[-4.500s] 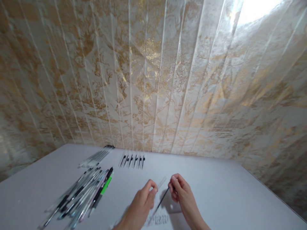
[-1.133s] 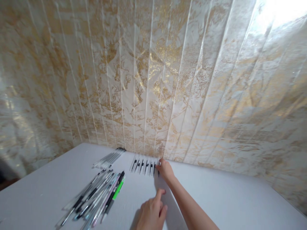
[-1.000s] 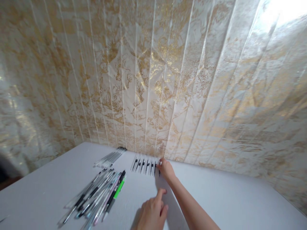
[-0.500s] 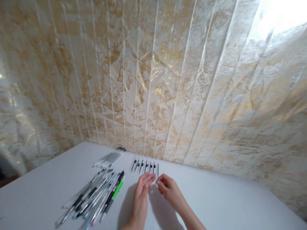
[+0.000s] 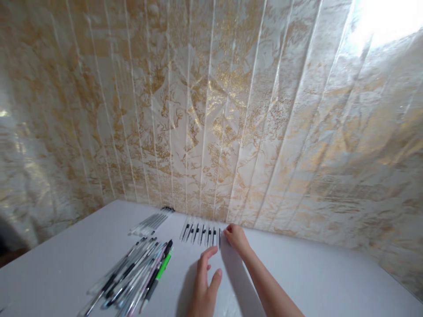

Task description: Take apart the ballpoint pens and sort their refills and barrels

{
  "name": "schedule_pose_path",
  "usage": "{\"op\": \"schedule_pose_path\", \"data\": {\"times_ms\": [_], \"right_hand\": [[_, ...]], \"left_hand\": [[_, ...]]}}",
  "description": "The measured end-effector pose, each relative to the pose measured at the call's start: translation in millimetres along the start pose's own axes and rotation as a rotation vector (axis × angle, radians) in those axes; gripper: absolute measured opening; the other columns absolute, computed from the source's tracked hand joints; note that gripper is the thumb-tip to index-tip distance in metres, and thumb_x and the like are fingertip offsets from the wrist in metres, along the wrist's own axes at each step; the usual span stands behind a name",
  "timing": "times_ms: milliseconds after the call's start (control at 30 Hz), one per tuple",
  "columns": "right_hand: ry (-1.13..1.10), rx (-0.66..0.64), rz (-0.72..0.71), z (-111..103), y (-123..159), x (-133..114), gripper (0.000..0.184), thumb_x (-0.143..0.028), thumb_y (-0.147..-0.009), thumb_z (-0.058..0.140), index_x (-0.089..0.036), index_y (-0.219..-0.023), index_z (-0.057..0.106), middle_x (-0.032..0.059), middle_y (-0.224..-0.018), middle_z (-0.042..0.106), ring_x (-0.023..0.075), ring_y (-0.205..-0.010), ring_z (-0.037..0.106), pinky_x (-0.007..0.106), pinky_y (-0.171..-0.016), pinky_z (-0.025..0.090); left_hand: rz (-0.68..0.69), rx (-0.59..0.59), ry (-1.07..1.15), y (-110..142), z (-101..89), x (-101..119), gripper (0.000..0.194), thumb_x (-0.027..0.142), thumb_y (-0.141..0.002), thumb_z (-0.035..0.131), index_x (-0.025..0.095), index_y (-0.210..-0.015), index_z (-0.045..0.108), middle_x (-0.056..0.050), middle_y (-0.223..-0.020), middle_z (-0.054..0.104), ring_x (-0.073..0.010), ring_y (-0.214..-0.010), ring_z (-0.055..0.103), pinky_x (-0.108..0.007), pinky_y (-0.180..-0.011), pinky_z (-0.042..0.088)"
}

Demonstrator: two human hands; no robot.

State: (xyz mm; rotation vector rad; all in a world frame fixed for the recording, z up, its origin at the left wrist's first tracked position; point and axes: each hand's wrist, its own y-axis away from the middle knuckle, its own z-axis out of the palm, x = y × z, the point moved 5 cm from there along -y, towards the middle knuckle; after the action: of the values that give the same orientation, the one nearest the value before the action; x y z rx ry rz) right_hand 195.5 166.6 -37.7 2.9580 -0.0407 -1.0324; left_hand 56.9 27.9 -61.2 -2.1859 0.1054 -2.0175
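The right hand [image 5: 237, 237] reaches out at the right end of the row of slim clear-plastic pieces with black clips [image 5: 202, 234], forearm stretched, fingers curled together; whether they grip anything cannot be told. Just beside those fingertips, a thin black rod [image 5: 220, 238] ends the row. The left hand [image 5: 206, 284], holding nothing, sits nearer than the row, thumb and bent forefinger spread apart, above the white counter [image 5: 313, 277].

Left hand [image 5: 205, 288]: thumb and index finger curved and parted. Right hand [image 5: 238, 238]: farther forward, fingers bent, fingertips gathered, bare forearm [image 5: 269, 284] slanting obliquely.
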Motion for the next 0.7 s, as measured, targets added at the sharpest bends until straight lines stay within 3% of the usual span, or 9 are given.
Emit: {"op": "schedule_pose_path", "data": {"times_ms": [133,300,467,700], "right_hand": [[0.057,-0.01,-0.007,10,-8,-4,0.026,-0.015,-0.086,0.048,-0.008,-0.1,0.069,0.0135,-0.084,0.074,0.0196,-0.078,0.069,0.024,-0.069,0.043],[0.129,0.015,-0.041,9,6,1,0.036,-0.002,-0.084,0.039,-0.007,-0.11,0.064,0.0169,-0.095,0.073,0.0212,-0.091,0.068,0.025,-0.076,0.043],[0.169,0.059,-0.122,11,22,-3,0.041,0.004,-0.08,0.034,-0.008,-0.108,0.061,0.0208,-0.113,0.066,0.0243,-0.093,0.067,0.03,-0.076,0.044],[0.059,0.124,-0.208,15,13,-3,0.037,0.003,-0.068,0.046,-0.013,-0.098,0.062,0.0144,-0.102,0.068,0.0215,-0.089,0.065,0.026,-0.078,0.046]], "left_hand": [[-0.078,-0.011,-0.039,-1,-1.2,-5,0.049,0.032,-0.083,0.044,0.019,-0.13,0.048,-0.008,-0.143,0.049,-0.0215,-0.131,0.043,-0.031,-0.105,0.034],[-0.091,0.0,-0.046,0,-2.4,-1,0.047,0.031,-0.082,0.044,0.021,-0.128,0.048,-0.007,-0.14,0.052,-0.0213,-0.128,0.045,-0.031,-0.104,0.034],[-0.091,-0.001,-0.052,2,-1.1,2,0.045,0.031,-0.082,0.044,0.022,-0.126,0.05,-0.006,-0.138,0.053,-0.0203,-0.125,0.048,-0.029,-0.103,0.035],[-0.088,-0.011,-0.074,0,-0.3,2,0.044,0.03,-0.082,0.042,0.02,-0.125,0.048,-0.007,-0.137,0.053,-0.0191,-0.126,0.047,-0.028,-0.103,0.035]]}}
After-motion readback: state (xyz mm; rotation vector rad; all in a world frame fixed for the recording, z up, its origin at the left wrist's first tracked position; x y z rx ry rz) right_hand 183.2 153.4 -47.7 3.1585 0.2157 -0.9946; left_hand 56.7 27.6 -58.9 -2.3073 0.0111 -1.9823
